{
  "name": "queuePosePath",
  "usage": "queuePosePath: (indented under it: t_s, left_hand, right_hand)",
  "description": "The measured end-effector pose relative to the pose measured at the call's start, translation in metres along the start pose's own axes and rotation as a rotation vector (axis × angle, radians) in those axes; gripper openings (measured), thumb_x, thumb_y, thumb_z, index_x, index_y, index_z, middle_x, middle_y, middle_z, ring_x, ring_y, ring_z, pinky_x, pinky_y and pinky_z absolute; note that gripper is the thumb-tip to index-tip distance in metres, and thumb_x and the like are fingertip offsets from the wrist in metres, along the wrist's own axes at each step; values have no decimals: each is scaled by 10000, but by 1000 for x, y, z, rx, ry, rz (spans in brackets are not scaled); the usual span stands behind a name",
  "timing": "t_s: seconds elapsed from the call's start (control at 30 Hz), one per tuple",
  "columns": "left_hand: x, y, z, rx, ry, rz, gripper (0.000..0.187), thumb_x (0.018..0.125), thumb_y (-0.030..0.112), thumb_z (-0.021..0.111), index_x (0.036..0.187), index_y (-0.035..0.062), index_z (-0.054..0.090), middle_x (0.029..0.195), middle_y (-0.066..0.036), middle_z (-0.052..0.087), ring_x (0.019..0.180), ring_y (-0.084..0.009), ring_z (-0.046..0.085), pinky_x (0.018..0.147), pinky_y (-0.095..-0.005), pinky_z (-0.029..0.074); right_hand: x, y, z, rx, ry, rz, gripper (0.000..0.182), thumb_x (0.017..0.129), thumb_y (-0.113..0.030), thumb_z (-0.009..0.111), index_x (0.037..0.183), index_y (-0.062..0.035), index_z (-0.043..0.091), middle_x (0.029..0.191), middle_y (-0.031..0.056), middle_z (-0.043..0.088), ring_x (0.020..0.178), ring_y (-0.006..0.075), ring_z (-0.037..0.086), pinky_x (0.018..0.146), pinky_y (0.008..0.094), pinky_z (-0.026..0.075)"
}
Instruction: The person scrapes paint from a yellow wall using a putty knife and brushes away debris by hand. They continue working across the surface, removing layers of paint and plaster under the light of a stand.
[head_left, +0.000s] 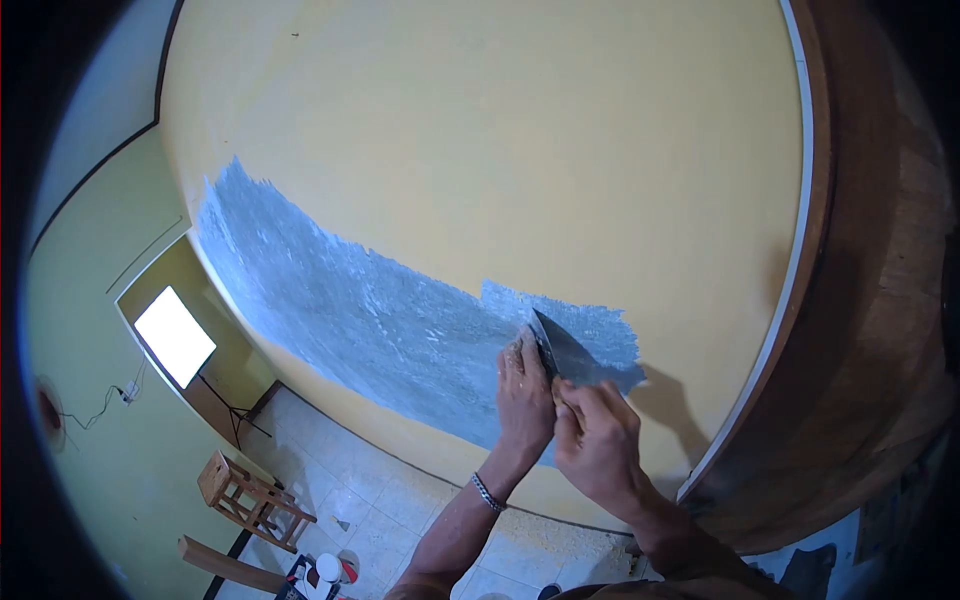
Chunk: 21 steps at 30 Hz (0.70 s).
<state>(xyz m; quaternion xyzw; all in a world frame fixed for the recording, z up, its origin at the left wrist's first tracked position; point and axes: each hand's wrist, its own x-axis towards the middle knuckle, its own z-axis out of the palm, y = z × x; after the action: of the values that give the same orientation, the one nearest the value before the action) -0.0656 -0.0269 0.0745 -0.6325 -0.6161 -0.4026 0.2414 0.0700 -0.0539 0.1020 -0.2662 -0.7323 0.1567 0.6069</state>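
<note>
My right hand (600,435) is wrapped round the handle of a broad putty knife (563,352), whose blade rests against the wall. Beside it, my left hand (524,395) has its dusty fingers pressed together at the blade's left edge; part of its grip is hidden. A beaded bracelet circles the left wrist. Both hands are over the lower right part of a rough blue-grey patch (330,290) with jagged edges. Around that patch, the wall (520,150) is yellow and smooth.
A brown wooden panel (860,330) with pale trim borders the wall at right. Lower left are a wooden stool (255,500), a wooden plank (230,568) and a white container (328,568) on the tiled floor (375,530). A bright lamp (175,337) stands on a tripod behind.
</note>
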Motion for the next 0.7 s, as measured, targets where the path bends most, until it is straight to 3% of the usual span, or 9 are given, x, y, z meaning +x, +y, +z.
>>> queuePosePath:
  t_s: [0.17, 0.3, 0.43, 0.53, 0.6, 0.67, 0.7]
  left_hand:
    - [37, -5, -23, -74, -29, -200, 694, 815, 81, 600, 1418, -144, 339, 1226, -309, 497, 1152, -453, 483, 980, -474, 442]
    - [6, 2, 0, 1, 32, 21, 694, 799, 129, 630, 1384, -143, 374, 1150, -268, 512, 1088, -430, 499, 930, -467, 457]
    - [34, -10, -20, -71, 28, -128, 787, 778, 149, 664, 1440, -118, 333, 1182, -274, 502, 1101, -425, 502, 947, -455, 457]
    - [15, -4, -8, -91, 5, -102, 768, 789, 135, 648, 1443, -116, 332, 1192, -277, 504, 1117, -424, 501, 951, -462, 457]
    - [2, -3, 9, 64, 62, 69, 730, 808, 46, 596, 1464, -108, 314, 1241, -292, 496, 1140, -442, 506, 951, -464, 474]
    - [14, -26, 9, 77, 137, 59, 682, 797, 41, 607, 1424, -91, 373, 1175, -268, 517, 1090, -418, 526, 900, -461, 485]
    - [25, -38, 0, 50, 113, -43, 650, 791, 55, 618, 1389, -86, 405, 1132, -249, 522, 1060, -405, 529, 869, -465, 482]
  right_hand:
    - [27, -5, 23, -41, -39, -22, 196, 766, 95, 632, 957, 55, 653, 843, 195, 643, 741, 339, 632, 647, 395, 536]
    - [0, 2, 0, -8, -1, -26, 269, 816, 8, 605, 1083, 24, 630, 842, 193, 594, 720, 350, 597, 630, 428, 520]
    - [24, -2, 28, 13, -30, -47, 202, 797, 45, 628, 998, 44, 637, 873, 184, 635, 754, 362, 607, 667, 445, 508]
    - [13, -8, 10, -22, -26, -17, 207, 800, 45, 626, 1006, 39, 641, 869, 184, 631, 742, 356, 606, 654, 436, 510]
    - [6, -7, 4, -24, -11, 7, 218, 804, 44, 623, 1021, 33, 645, 867, 186, 630, 725, 348, 607, 637, 427, 513]
    - [9, -6, 17, -22, 11, -18, 226, 810, 45, 618, 1033, 25, 647, 861, 189, 625, 710, 350, 613, 619, 420, 515]
    - [19, 1, 37, 21, 33, -69, 213, 822, 33, 613, 1032, 19, 647, 852, 180, 621, 704, 360, 616, 615, 422, 513]
